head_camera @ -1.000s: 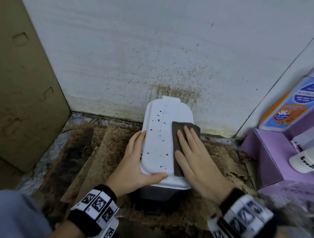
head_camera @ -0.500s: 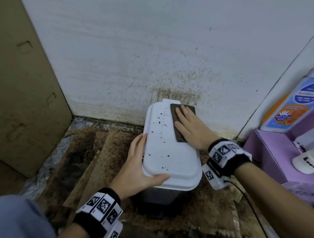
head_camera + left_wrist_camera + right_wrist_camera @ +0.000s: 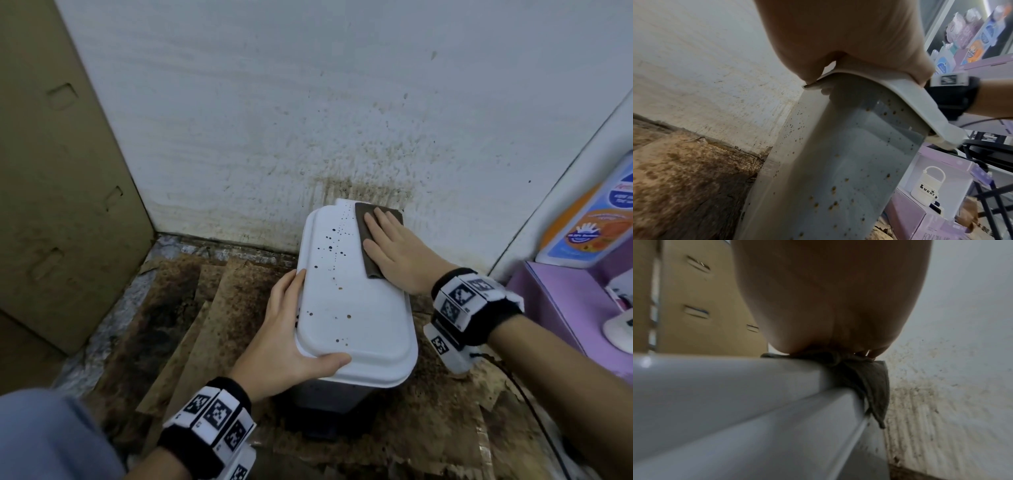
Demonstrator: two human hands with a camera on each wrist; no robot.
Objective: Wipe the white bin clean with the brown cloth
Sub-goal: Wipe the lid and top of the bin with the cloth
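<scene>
Flat right hand [image 3: 394,255] pressing brown cloth [image 3: 364,240] on white bin [image 3: 356,308], frame centre.
Dark specks are dotting the lid; left hand [image 3: 291,329] fingers are gripping its rim.

White wall [image 3: 308,102] ahead of me: textured, speckled brown low down, with a darker streaked patch near the floor. Cardboard panel [image 3: 58,192] to my left: tan, upright, with slot cut-outs. Floor [image 3: 191,308] below me: brown, stained cardboard sheets, overlapping. Lilac boxes [image 3: 561,301] to my right, a white-and-orange bottle [image 3: 589,226] standing on one.
</scene>
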